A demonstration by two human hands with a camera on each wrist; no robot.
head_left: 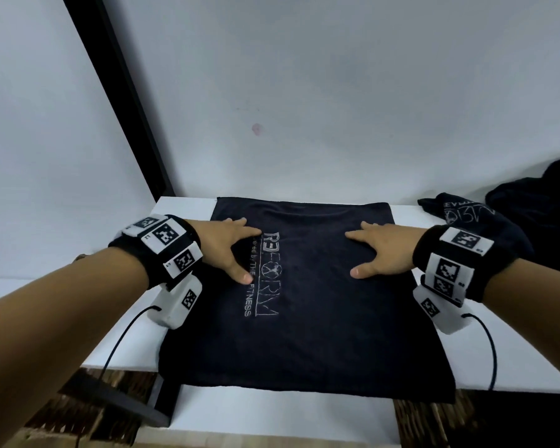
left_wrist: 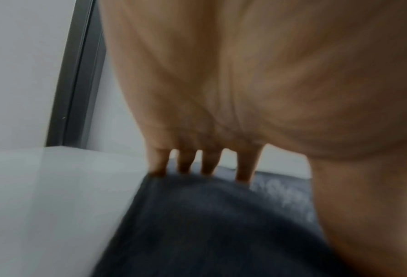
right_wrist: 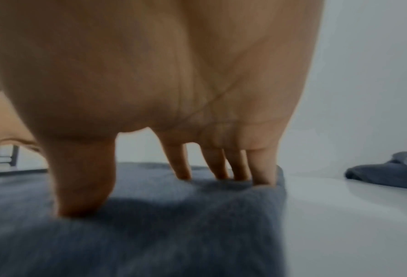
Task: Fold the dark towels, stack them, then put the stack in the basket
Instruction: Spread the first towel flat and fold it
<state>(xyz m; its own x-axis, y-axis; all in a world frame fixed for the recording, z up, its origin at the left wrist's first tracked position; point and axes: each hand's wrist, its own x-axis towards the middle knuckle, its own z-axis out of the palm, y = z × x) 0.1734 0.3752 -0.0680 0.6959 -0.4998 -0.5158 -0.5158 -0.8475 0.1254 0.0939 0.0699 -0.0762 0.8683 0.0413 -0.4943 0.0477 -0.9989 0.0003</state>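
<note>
A dark towel (head_left: 320, 318) with pale lettering lies spread flat on the white table (head_left: 104, 334), its near edge hanging over the front. My left hand (head_left: 230, 250) presses flat on its far left part, fingers straight and spread (left_wrist: 245, 166). My right hand (head_left: 379, 253) presses flat on its far right part, with the thumb and fingers (right_wrist: 261, 168) down on the cloth (right_wrist: 150, 234). A second dark towel (head_left: 459, 215) lies crumpled at the far right (right_wrist: 387, 174).
A larger heap of dark cloth (head_left: 543, 202) sits at the right edge by the wall. A black post (head_left: 123, 101) rises at the table's left back corner. A woven wicker surface (head_left: 440, 425) shows below the table's front edge.
</note>
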